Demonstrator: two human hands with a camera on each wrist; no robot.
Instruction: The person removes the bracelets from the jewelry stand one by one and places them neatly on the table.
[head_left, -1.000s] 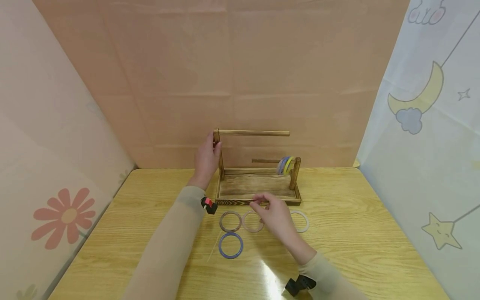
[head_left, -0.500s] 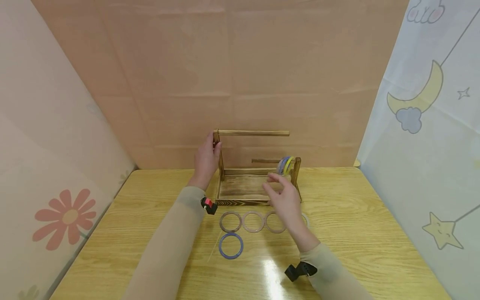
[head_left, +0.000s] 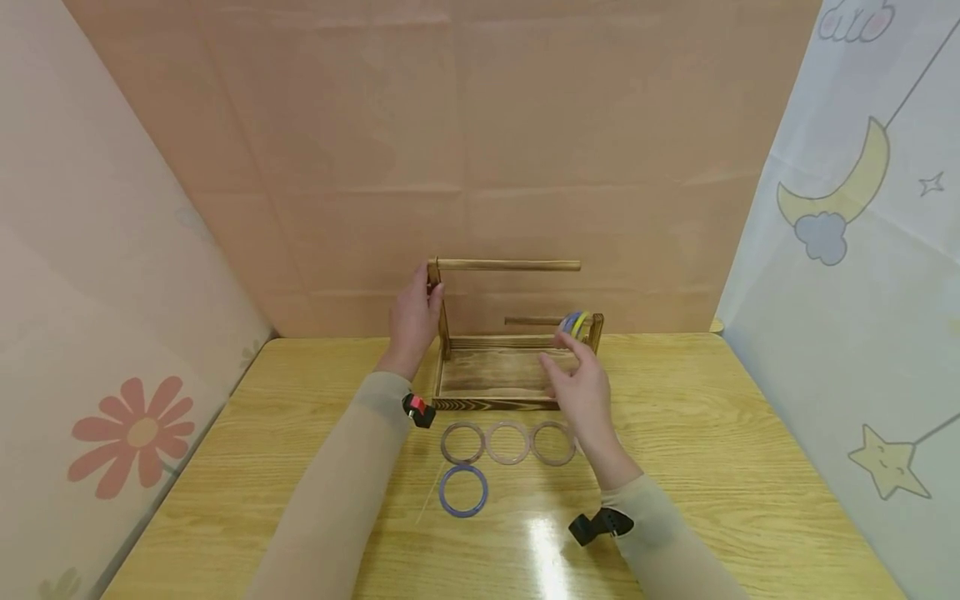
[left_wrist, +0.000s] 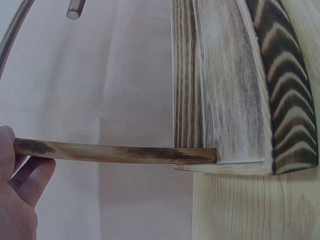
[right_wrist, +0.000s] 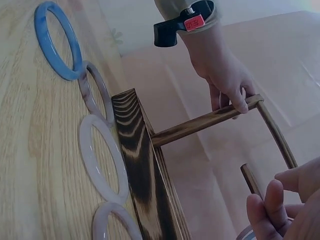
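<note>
My left hand (head_left: 415, 321) grips the top of the tall left post (left_wrist: 115, 152) of a wooden bangle stand (head_left: 495, 405), thumb on one side and fingers on the other. My right hand (head_left: 585, 392) is in front of the stand's right end, thumb and index finger spread apart with nothing visible between them. Its fingertips (head_left: 562, 340) lie just below several bangles (head_left: 574, 323), blue, yellow and pale, hanging on the lower rod (head_left: 528, 321). Whether they touch is unclear. The upper rod (head_left: 510, 265) carries nothing.
On the table (head_left: 300, 467) before the stand lie a blue bangle (head_left: 443, 492), a brownish bangle (head_left: 444, 444), a pale pink bangle (head_left: 489, 444) and another brownish bangle (head_left: 535, 444). A thin stick (head_left: 429, 496) lies beside the blue one. A cloth backdrop (head_left: 360, 167) hangs behind.
My right hand has moved up and to the right, from the tray's front edge to the bangles on the lower rod, and its fingers have spread. The left hand stays on the post.
</note>
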